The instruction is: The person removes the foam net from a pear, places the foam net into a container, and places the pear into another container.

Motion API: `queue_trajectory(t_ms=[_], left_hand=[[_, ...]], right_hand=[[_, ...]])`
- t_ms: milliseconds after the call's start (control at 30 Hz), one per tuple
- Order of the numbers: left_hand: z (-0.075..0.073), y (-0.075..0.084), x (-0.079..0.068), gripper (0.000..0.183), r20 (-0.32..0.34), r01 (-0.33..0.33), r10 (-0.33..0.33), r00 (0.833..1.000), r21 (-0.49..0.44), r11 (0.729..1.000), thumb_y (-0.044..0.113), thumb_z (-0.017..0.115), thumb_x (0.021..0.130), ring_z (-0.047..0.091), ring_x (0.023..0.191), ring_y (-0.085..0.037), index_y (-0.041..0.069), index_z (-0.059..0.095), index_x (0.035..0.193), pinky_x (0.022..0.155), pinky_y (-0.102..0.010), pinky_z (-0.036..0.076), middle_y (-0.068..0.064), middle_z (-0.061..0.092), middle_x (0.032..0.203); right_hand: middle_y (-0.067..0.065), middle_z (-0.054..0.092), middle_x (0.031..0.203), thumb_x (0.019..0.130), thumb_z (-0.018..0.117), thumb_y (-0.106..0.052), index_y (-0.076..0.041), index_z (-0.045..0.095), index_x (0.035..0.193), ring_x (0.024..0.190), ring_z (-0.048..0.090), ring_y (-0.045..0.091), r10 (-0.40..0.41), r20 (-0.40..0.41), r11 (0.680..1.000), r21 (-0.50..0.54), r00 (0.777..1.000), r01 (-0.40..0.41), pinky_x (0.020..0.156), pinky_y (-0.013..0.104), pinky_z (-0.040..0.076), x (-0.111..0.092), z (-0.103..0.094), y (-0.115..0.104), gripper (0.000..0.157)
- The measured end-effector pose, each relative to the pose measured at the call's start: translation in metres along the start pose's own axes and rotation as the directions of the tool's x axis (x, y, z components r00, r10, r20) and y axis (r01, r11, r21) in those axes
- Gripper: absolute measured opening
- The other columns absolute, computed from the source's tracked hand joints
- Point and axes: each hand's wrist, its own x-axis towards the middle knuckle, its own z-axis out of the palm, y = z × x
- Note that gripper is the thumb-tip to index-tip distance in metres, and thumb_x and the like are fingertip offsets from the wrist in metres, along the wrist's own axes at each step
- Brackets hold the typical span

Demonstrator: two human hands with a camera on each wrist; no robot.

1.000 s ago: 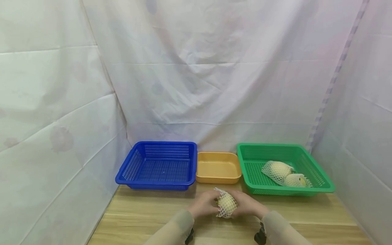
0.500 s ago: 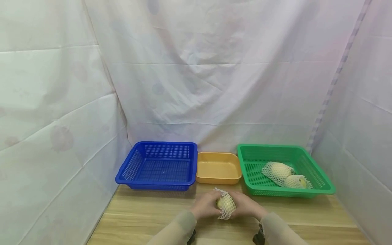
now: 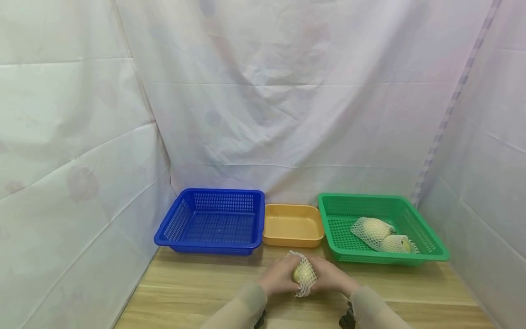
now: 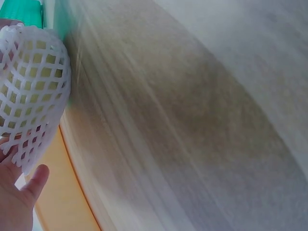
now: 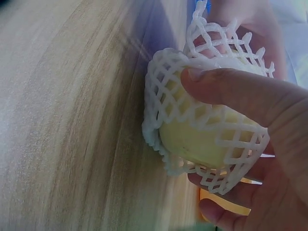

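Note:
A pale yellow round fruit (image 3: 303,274), partly covered by a white foam net (image 5: 166,91), is between the two hands close over the table's front middle. My right hand (image 3: 330,276) holds it from the right, its thumb (image 5: 216,86) lying across the net and other fingers curled beneath. On the opposite side my left hand (image 3: 279,276) curls at the net's open end. The left wrist view catches its fingers at the fringed edge, with one digit (image 4: 38,183) standing apart. Bare fruit skin shows below the net's fold in the right wrist view.
Behind the hands stand a blue basket (image 3: 168,235) on the left, a shallow yellow-orange tray (image 3: 292,242) in the middle and a green basket (image 3: 341,253) on the right. Two netted fruits (image 3: 375,228) lie in the green basket. White cloth (image 3: 287,114) hangs around the wooden table (image 3: 185,283).
My left hand has shifted slightly right, nearer the fruit. The net's lower edge hangs a little further down, and the right hand has barely moved.

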Motion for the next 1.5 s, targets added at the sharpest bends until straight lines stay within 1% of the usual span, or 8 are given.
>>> queue_trajectory(t_ms=[67, 167, 300, 400, 567, 967, 1200, 1500], left_hand=[[0.001, 0.0, 0.0, 0.066, -0.002, -0.001, 0.001, 1.0, 0.013, 1.0, 0.034, 0.086, 0.067, 0.059, 0.1, -0.008, 0.021, 0.054, 0.123, 0.087, -0.03, 0.047, 0.007, 0.063, 0.118], [0.002, 0.0, -0.001, 0.067, -0.008, -0.008, 0.008, 1.0, 0.024, 1.0, 0.035, 0.086, 0.066, 0.058, 0.105, -0.008, 0.02, 0.053, 0.123, 0.094, -0.033, 0.045, 0.006, 0.062, 0.119], [0.002, -0.001, -0.002, 0.069, -0.024, -0.028, 0.028, 0.999, 0.032, 0.999, 0.034, 0.086, 0.066, 0.056, 0.114, -0.011, 0.017, 0.053, 0.124, 0.104, -0.04, 0.038, 0.003, 0.062, 0.123], [0.001, -0.002, -0.004, 0.069, -0.034, -0.039, 0.04, 0.999, 0.038, 0.999, 0.033, 0.086, 0.065, 0.055, 0.118, -0.013, 0.015, 0.054, 0.124, 0.106, -0.043, 0.035, 0.001, 0.062, 0.124], [-0.001, -0.004, -0.005, 0.069, -0.051, -0.036, 0.038, 0.998, 0.035, 0.999, 0.032, 0.087, 0.063, 0.055, 0.118, -0.014, 0.016, 0.055, 0.122, 0.108, -0.045, 0.033, 0.001, 0.062, 0.122], [-0.006, -0.007, -0.009, 0.07, -0.056, -0.018, 0.014, 0.998, -0.062, 0.998, 0.028, 0.088, 0.063, 0.053, 0.122, -0.018, 0.014, 0.055, 0.124, 0.109, -0.049, 0.031, -0.002, 0.061, 0.127], [-0.006, -0.009, -0.012, 0.071, -0.043, 0.0, -0.004, 0.999, -0.094, 0.996, 0.025, 0.088, 0.062, 0.052, 0.124, -0.017, 0.014, 0.055, 0.125, 0.109, -0.049, 0.03, -0.002, 0.061, 0.128], [-0.006, -0.01, -0.015, 0.07, -0.059, 0.008, -0.015, 0.998, -0.106, 0.994, 0.023, 0.087, 0.063, 0.055, 0.12, -0.018, 0.01, 0.056, 0.124, 0.107, -0.049, 0.033, -0.004, 0.062, 0.126]], right_hand=[[0.006, 0.055, 0.135, 0.061, 0.085, -0.056, -0.012, 0.047, 0.142, 0.122, 0.051, 0.029, -0.001, -0.002, 1.0, 0.0, 1.0, 0.001, 0.099, 0.052, 0.04, 0.0, 0.0, 0.0, 0.099], [0.005, 0.055, 0.135, 0.062, 0.083, -0.06, -0.014, 0.047, 0.142, 0.122, 0.051, 0.028, -0.008, -0.005, 1.0, -0.001, 1.0, 0.008, 0.099, 0.052, 0.04, 0.0, 0.001, 0.001, 0.099], [0.005, 0.055, 0.135, 0.062, 0.084, -0.059, -0.014, 0.047, 0.142, 0.121, 0.052, 0.028, -0.014, -0.005, 1.0, -0.007, 1.0, 0.014, 0.099, 0.052, 0.041, -0.001, 0.0, 0.0, 0.098], [0.005, 0.056, 0.133, 0.062, 0.085, -0.055, -0.013, 0.049, 0.141, 0.12, 0.052, 0.028, -0.019, -0.004, 1.0, -0.009, 1.0, 0.019, 0.098, 0.052, 0.041, -0.002, 0.0, -0.002, 0.096], [0.003, 0.058, 0.13, 0.061, 0.088, -0.045, -0.013, 0.051, 0.138, 0.117, 0.054, 0.025, -0.026, -0.002, 1.0, -0.018, 1.0, 0.026, 0.097, 0.051, 0.042, -0.001, -0.001, -0.003, 0.091], [0.004, 0.06, 0.128, 0.058, 0.087, -0.032, -0.013, 0.052, 0.138, 0.115, 0.056, 0.025, -0.031, -0.002, 0.997, -0.066, 1.0, 0.03, 0.096, 0.051, 0.043, 0.0, -0.005, -0.008, 0.089], [-0.002, 0.059, 0.129, 0.061, 0.088, -0.038, -0.019, 0.053, 0.139, 0.115, 0.056, 0.021, -0.031, -0.004, 0.999, -0.042, 1.0, 0.031, 0.096, 0.05, 0.044, -0.001, -0.005, -0.008, 0.088], [-0.006, 0.062, 0.123, 0.066, 0.085, -0.045, -0.019, 0.058, 0.133, 0.109, 0.059, 0.016, -0.024, -0.017, 0.999, -0.027, 1.0, 0.024, 0.092, 0.046, 0.047, -0.004, -0.007, -0.01, 0.077]])
